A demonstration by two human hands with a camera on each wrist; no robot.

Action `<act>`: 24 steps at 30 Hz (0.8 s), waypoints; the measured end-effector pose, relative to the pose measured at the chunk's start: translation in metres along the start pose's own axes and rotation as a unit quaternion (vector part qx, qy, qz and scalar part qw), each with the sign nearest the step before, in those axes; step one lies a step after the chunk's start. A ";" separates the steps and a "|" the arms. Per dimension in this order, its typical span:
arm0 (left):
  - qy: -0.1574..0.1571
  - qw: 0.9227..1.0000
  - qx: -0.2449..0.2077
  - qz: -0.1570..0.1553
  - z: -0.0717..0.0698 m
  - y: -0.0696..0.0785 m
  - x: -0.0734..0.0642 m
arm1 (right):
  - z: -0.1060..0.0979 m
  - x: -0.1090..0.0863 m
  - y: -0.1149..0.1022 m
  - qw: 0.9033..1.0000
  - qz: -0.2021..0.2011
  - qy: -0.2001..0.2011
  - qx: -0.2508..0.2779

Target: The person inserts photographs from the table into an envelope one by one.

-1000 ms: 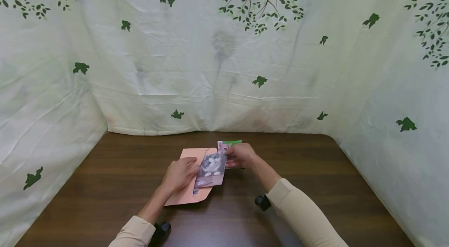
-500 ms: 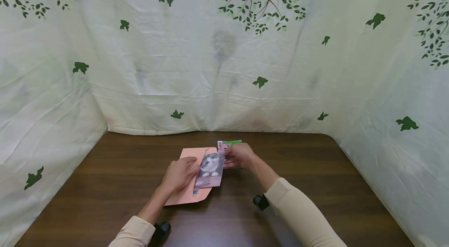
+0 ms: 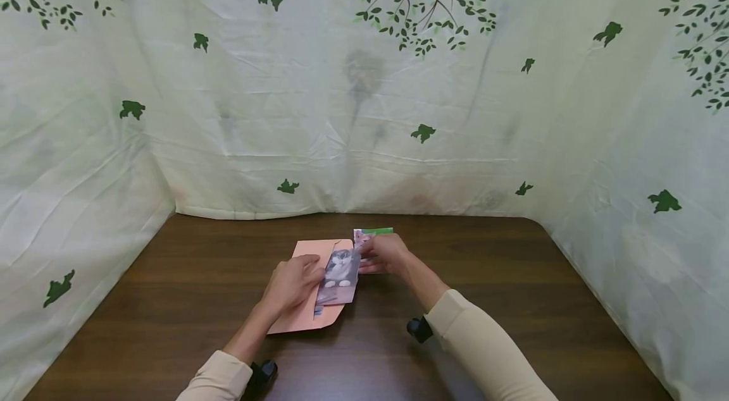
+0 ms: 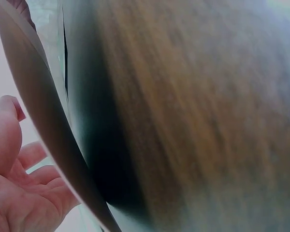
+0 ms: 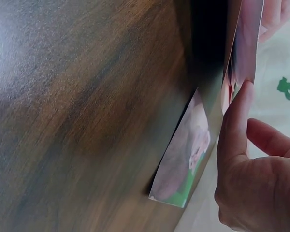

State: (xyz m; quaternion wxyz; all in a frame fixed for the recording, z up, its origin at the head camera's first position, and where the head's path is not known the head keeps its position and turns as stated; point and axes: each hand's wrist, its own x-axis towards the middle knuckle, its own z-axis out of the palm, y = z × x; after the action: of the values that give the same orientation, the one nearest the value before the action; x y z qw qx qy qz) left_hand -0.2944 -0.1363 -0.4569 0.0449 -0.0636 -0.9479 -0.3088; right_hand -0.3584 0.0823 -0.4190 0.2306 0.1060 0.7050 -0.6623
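My left hand (image 3: 293, 284) grips a peach-pink envelope (image 3: 296, 322) at its left part, thumb across the front. From the envelope's open right side sticks out a photo card of a grey and white cat (image 3: 342, 268), its left part hidden inside. My right hand (image 3: 387, 252) pinches the card's right edge. In the right wrist view a finger (image 5: 237, 121) of it lies right at the card's edge. Behind the right hand, a second photo card with pink and green (image 3: 378, 232) lies on the table, partly covered in the head view.
The brown wooden table (image 3: 484, 325) reaches back to a pale cloth curtain (image 3: 364, 104) with printed green leaves. Black wrist cameras hang under both forearms, one by the right sleeve (image 3: 473, 331).
My right hand has moved a little to the left with the cat photo, and less of the photo shows outside the envelope. The left hand and the envelope stay in place.
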 end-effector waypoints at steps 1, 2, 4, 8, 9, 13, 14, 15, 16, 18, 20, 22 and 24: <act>0.000 1.000 0.000 0.000 0.000 0.000 0.000 | 0.001 0.000 0.000 1.000 -0.001 -0.001 0.002; 0.000 1.000 0.000 0.001 0.000 0.000 0.000 | 0.001 0.000 0.000 1.000 -0.001 -0.002 0.003; 0.000 1.000 0.002 0.001 0.000 0.000 0.000 | 0.002 0.000 0.001 1.000 -0.004 -0.003 0.002; -0.001 1.000 0.005 0.001 -0.001 0.001 0.000 | 0.005 0.002 0.002 1.000 -0.008 -0.003 -0.001; -0.001 1.000 0.007 0.002 -0.001 0.001 0.000 | 0.006 0.002 0.002 1.000 -0.009 -0.005 0.000; -0.003 1.000 0.011 0.002 -0.001 0.001 0.000 | 0.009 0.004 0.003 1.000 -0.009 -0.013 0.001; -0.004 1.000 0.011 0.001 -0.001 0.001 0.000 | 0.009 0.004 0.004 1.000 -0.008 -0.012 0.000; -0.005 1.000 0.011 0.001 -0.001 0.000 0.000 | 0.010 0.004 0.004 1.000 -0.009 -0.013 -0.001; -0.006 1.000 0.010 0.000 -0.001 0.001 0.000 | 0.011 0.004 0.004 1.000 -0.009 -0.015 -0.001; -0.005 1.000 0.010 0.002 -0.001 0.001 0.001 | 0.013 0.004 0.004 1.000 -0.010 -0.019 -0.001; -0.002 1.000 0.009 0.004 -0.001 0.001 0.001 | 0.015 0.004 0.004 1.000 -0.013 -0.023 0.001; 0.000 1.000 0.010 0.007 -0.001 0.001 0.001 | 0.017 0.005 0.005 0.999 -0.015 -0.030 0.003; 0.002 1.000 0.012 0.010 -0.001 0.001 0.000 | 0.020 0.006 0.007 0.999 -0.016 -0.033 0.004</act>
State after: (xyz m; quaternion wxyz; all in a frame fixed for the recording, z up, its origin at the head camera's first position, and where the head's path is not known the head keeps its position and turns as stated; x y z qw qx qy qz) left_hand -0.2946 -0.1361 -0.4550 0.0502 -0.0718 -0.9507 -0.2975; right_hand -0.3569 0.0626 -0.4280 0.2425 0.0738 0.6963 -0.6715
